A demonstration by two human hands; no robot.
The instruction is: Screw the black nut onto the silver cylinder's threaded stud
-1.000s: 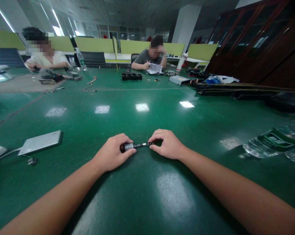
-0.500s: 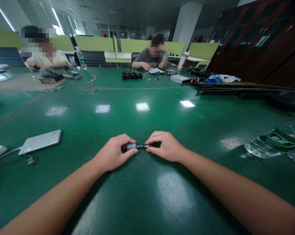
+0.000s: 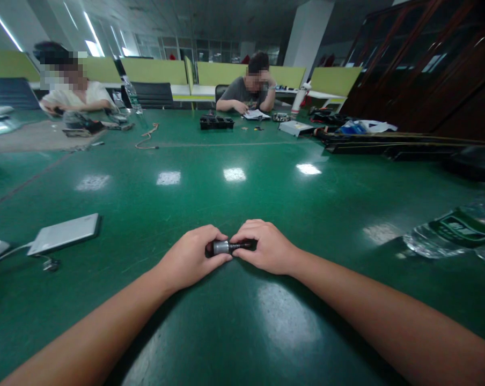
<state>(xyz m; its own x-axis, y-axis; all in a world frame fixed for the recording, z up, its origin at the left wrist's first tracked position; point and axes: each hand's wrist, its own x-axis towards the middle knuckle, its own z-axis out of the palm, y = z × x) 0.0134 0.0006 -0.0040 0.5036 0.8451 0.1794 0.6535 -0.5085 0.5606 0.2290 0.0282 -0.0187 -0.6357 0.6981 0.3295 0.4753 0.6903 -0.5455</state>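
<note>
Pinching, lower centre: left fingers (image 3: 219,261) closed on silver cylinder (image 3: 221,247), right fingers (image 3: 246,234) on dark shaft (image 3: 246,245); uneven pressure could skew the shaft.

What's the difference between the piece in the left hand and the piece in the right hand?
The left piece, in the left hand, is thick and round; the right piece, in the right hand, looks slimmer. The left piece has a shiny silver middle, while the right piece looks mostly dark. Both lie roughly in one line, held between thumb and fingers.
</note>
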